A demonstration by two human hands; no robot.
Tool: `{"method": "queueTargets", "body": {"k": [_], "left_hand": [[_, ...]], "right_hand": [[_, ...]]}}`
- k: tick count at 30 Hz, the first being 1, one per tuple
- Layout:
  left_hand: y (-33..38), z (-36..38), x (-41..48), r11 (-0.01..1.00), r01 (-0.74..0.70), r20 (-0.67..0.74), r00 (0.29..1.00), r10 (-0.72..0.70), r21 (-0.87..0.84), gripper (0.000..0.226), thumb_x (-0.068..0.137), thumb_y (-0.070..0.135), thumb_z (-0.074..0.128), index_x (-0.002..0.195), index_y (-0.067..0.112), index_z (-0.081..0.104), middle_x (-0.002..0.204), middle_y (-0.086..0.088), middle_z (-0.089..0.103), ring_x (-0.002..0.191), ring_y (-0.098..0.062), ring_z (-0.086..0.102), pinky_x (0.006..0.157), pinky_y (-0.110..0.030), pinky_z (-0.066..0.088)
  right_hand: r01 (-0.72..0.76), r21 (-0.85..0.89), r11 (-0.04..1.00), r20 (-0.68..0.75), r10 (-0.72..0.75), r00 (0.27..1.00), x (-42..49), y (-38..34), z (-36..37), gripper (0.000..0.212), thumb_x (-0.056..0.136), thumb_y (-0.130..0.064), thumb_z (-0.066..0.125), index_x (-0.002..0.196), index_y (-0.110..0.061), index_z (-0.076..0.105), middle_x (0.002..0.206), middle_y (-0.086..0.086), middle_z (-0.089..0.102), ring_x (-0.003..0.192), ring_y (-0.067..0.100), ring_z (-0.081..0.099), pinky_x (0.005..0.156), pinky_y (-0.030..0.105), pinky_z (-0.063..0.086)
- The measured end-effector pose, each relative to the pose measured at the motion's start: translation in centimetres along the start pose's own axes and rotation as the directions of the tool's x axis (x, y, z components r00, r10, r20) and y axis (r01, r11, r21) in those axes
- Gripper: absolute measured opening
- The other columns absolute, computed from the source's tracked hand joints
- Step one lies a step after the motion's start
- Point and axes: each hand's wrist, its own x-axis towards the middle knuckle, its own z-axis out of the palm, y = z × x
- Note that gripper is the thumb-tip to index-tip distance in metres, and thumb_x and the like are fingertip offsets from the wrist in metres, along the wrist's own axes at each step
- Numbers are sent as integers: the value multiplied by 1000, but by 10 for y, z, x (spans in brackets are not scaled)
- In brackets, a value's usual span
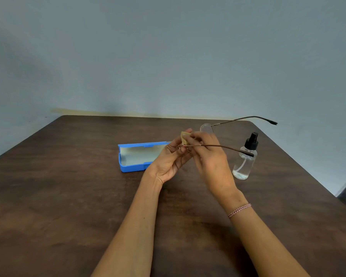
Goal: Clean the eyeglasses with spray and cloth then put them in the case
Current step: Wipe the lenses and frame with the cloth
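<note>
Between case (131, 168) and bottle (244, 163), left hand (168, 162) and right hand (211, 158) tight on eyeglasses (206, 128), cloth (184, 138).

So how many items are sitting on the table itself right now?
2: the open blue glasses case centre-left, and the clear spray bottle on the right. The left hand and right hand hold the eyeglasses and cloth above it. Nothing seems hidden.

Soft, diffuse, fairly dim light. The wall (168, 47) darkens toward ten o'clock and brightens toward three. Wide-angle distortion splays the table (48, 196) edges at four and eight o'clock; detail is slightly soft throughout.
</note>
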Motion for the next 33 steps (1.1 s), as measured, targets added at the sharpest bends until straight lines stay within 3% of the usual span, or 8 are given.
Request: {"method": "queueTargets", "body": {"k": [7, 12, 17, 20, 23, 30, 33], "left_hand": [[-1, -3, 1, 999, 16, -5, 1000, -16, 38, 58, 43, 22, 94, 97, 20, 75, 96, -4, 74, 89, -13, 70, 74, -24, 56], [-1, -4, 2, 998, 22, -45, 999, -20, 50, 61, 40, 22, 95, 98, 19, 75, 94, -4, 74, 86, -13, 70, 72, -23, 57], [3, -2, 1, 997, 10, 0, 1000, -10, 71, 58, 49, 23, 92, 103, 21, 73, 95, -2, 73, 84, -8, 70, 72, -19, 55], [5, -3, 1, 997, -34, -1, 999, 34, 75, 60, 47, 25, 93, 103, 23, 73, 98, -3, 73, 88, -11, 69, 77, -21, 55], [5, -2, 2, 995, -24, 16, 1000, 22, 92, 60, 46, 23, 93, 102, 22, 73, 103, -1, 72, 94, -13, 68, 79, -23, 54], [5, -6, 1, 991, 3, 36, 999, -8, 133, 59, 50, 25, 92, 106, 20, 72, 103, -4, 72, 96, -14, 68, 80, -22, 54], [2, -8, 3, 985, 25, 25, 999, -29, 171, 57, 47, 26, 93, 100, 15, 74, 95, -5, 73, 90, -15, 68, 80, -25, 54]], "right_hand": [[-8, -36, 999, -1, 7, 1000, 1, 4, -3, 42, 84, -8, 43, 122, -3, 60, 112, 5, 49, 103, 17, 44, 93, 18, 37], [-32, -88, 996, 15, 34, 999, 0, 2, 0, 47, 76, 13, 62, 122, 1, 58, 105, 15, 56, 97, 22, 48, 78, 33, 51], [23, 85, 996, 49, -27, 998, -2, 4, -9, 34, 83, 5, 61, 115, -5, 63, 107, 1, 48, 97, 17, 53, 81, 22, 47], [-1, 58, 998, 43, -1, 999, -3, 14, -12, 26, 86, -2, 58, 111, -6, 65, 105, 3, 51, 100, 18, 52, 85, 24, 46], [-27, 5, 1000, -1, 27, 1000, -3, 15, -11, 32, 90, -13, 47, 117, -7, 62, 106, -2, 43, 97, 19, 50, 87, 17, 39], [54, 50, 997, 31, -56, 998, -3, 3, -12, 35, 88, -9, 44, 118, -8, 62, 110, -2, 40, 100, 16, 46, 89, 18, 39], [-109, 31, 994, -14, 109, 994, -2, 10, -11, 38, 87, -18, 41, 117, -10, 63, 111, 2, 43, 100, 17, 45, 86, 18, 37]]}}
